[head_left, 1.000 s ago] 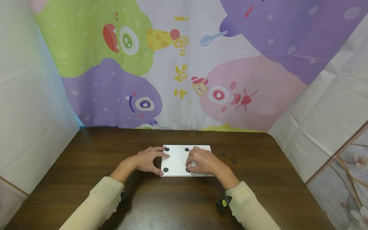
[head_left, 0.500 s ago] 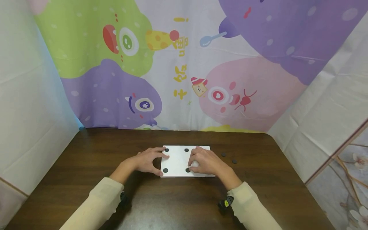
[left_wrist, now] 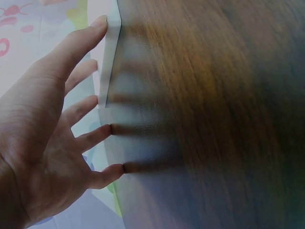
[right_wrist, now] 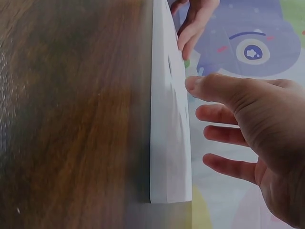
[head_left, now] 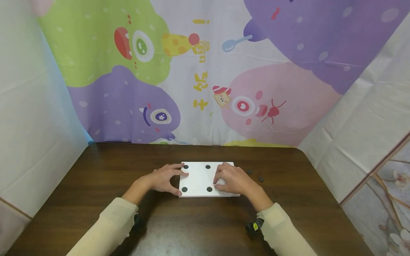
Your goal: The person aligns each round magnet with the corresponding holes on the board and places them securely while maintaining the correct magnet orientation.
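A flat white box (head_left: 199,179) lies on the table, with several small black round discs on its top. At its left end my left hand (head_left: 164,179) rests with thumb and fingers spread, the thumb at the near corner. My right hand (head_left: 232,179) is over the box's right part, its fingers loosely bent, nothing seen between them. Just left of its thumb is the near middle disc (head_left: 209,189); the far middle disc (head_left: 208,166) lies behind that one. In the right wrist view, the right thumb (right_wrist: 205,87) is close to the box top. The right hand hides part of the box's right end.
Two loose black discs, one nearer the box (head_left: 249,172) and one farther right (head_left: 261,179), lie on the brown wooden table (head_left: 192,227). A cartoon-printed curtain (head_left: 205,124) hangs along the table's back edge. Pale cloth walls (head_left: 352,142) stand at both sides.
My right hand has shifted slightly right, away from the near middle disc, which now shows whole. My left hand has stayed at the box's left end.
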The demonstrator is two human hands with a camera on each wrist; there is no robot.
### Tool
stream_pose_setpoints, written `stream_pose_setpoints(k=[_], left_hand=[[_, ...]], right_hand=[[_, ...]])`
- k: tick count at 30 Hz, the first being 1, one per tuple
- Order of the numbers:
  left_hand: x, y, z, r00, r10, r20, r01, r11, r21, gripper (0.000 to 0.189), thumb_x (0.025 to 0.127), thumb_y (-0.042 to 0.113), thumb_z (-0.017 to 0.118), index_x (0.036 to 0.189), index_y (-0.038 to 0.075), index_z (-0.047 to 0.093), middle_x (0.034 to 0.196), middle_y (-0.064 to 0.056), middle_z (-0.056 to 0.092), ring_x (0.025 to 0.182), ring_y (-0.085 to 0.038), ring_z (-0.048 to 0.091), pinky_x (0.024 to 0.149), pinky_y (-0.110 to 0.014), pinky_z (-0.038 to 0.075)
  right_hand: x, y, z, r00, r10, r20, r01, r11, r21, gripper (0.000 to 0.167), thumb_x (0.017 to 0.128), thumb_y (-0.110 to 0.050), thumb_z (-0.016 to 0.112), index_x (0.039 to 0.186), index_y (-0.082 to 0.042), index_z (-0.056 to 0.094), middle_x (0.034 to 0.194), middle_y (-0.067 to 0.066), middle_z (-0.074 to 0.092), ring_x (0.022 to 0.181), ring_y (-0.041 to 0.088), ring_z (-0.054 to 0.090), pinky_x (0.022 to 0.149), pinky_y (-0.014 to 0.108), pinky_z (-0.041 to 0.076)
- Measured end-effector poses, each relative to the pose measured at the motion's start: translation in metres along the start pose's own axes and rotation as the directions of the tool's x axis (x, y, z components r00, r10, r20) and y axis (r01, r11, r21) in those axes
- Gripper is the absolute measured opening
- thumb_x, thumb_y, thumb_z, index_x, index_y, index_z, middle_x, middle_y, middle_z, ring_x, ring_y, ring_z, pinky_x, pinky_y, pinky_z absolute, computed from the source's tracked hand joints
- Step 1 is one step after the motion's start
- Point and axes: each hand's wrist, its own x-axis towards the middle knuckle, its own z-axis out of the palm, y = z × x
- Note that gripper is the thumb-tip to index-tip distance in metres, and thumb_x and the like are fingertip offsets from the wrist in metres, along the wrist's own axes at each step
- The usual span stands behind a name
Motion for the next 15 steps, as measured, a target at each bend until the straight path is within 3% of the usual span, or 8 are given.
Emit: stream_pose_setpoints(k=[9, 15], left_hand=[[-0.0003, 0.0004, -0.0002, 1.0, 0.001, -0.002, -0.001, 1.0, -0.011, 0.082, 0.091, 0.046, 0.092, 0.161, 0.015, 0.063, 0.184, -0.023, 0.034, 0.166, -0.063, 0.031, 0.112, -0.104, 0.02], [-0.0005, 0.0001, -0.0003, 1.0, 0.001, 0.001, -0.001, 1.0, -0.012, 0.082, 0.091, 0.046, 0.092, 0.162, 0.016, 0.062, 0.185, -0.022, 0.033, 0.167, -0.062, 0.03, 0.112, -0.103, 0.02]], right_hand=[[-0.0042, 0.0058, -0.0001, 1.0, 0.023, -0.004, -0.023, 1.0, 0.004, 0.008, 0.094, -0.028, 0.093, 0.099, -0.023, 0.091, 0.108, -0.003, 0.077, 0.104, 0.018, 0.068, 0.077, 0.032, 0.06], [-0.0079, 0.0093, -0.0023, 0.999, 0.031, -0.011, -0.031, 1.0, 0.0, 0.009, 0.094, -0.029, 0.093, 0.1, -0.023, 0.091, 0.108, -0.003, 0.077, 0.109, 0.02, 0.07, 0.083, 0.035, 0.064]])
